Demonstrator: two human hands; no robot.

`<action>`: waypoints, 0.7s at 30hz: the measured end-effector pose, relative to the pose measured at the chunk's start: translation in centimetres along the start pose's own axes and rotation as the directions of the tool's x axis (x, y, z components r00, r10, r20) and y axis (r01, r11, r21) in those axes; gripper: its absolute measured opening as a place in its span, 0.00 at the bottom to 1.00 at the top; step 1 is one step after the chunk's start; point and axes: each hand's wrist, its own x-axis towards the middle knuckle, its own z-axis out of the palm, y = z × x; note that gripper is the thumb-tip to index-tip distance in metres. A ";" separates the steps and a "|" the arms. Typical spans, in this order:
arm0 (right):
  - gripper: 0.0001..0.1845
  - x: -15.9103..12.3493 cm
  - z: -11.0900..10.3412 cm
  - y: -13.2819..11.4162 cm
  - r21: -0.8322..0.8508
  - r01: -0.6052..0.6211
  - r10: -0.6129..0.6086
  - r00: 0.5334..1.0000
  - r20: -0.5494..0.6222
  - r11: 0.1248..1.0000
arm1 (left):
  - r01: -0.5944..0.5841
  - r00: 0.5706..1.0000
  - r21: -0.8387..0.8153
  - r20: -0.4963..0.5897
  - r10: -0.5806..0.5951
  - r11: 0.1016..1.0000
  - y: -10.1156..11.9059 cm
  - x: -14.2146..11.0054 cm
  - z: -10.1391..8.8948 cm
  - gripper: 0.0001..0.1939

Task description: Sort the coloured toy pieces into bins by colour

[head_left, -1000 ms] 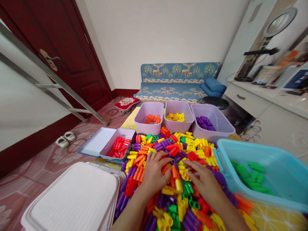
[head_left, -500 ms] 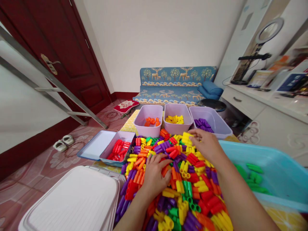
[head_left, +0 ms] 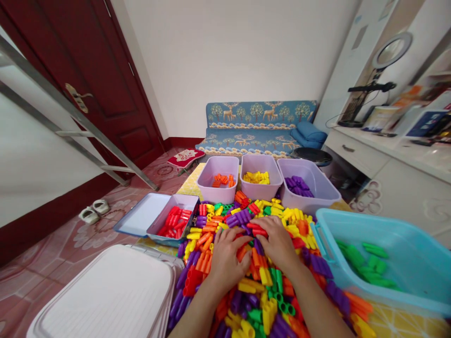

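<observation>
A heap of plastic tube blocks (head_left: 269, 310) in red, yellow, orange, purple and green covers the table's middle. My left hand (head_left: 229, 256) rests on the heap, thumb and index finger spread apart over an orange block (head_left: 242, 254). Close beside it, my right hand (head_left: 280, 241) has its fingers and thumb around a red block (head_left: 257, 229) that lies among the others. Part of that block is hidden by the fingers. Yellow blocks (head_left: 296, 216) lie just past my right hand.
Behind the heap stand lilac bins with orange (head_left: 217, 191), yellow (head_left: 261, 188) and purple blocks (head_left: 306, 203). A tin (head_left: 169, 238) at left holds red blocks; a blue tub (head_left: 398, 286) at right holds green ones. A white lid (head_left: 105, 291) lies front left.
My right hand has moved left and nearer, from yellow blocks at the heap's far right to the red block. The yellow pieces it had are out of it. My left hand stays put.
</observation>
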 end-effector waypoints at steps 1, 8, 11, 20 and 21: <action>0.19 -0.1 0.0 0.1 0.074 -0.056 0.059 0.997 -0.046 0.996 | -0.002 1.000 -0.001 -0.002 0.002 1.000 0.0 0.0 0.0 0.16; 0.26 -1.8 1.3 0.7 0.677 -0.193 0.265 0.964 -0.003 0.710 | 0.012 0.999 -0.144 -0.037 -0.018 0.989 -0.7 -0.2 0.2 0.25; 0.24 -2.4 1.7 0.6 0.629 -0.180 0.239 0.971 -0.009 0.756 | 0.046 0.996 -0.210 -0.067 -0.061 0.977 -1.2 -0.1 0.6 0.25; 0.14 -2.7 1.5 0.9 0.595 -0.169 0.252 0.966 -0.059 0.786 | 0.067 0.984 -0.310 -0.138 -0.115 0.948 -1.3 0.2 0.8 0.08; 0.15 -2.7 1.6 0.9 0.625 -0.192 0.284 0.958 -0.049 0.756 | 0.064 0.980 -0.332 -0.156 -0.121 0.941 -1.3 0.2 0.8 0.07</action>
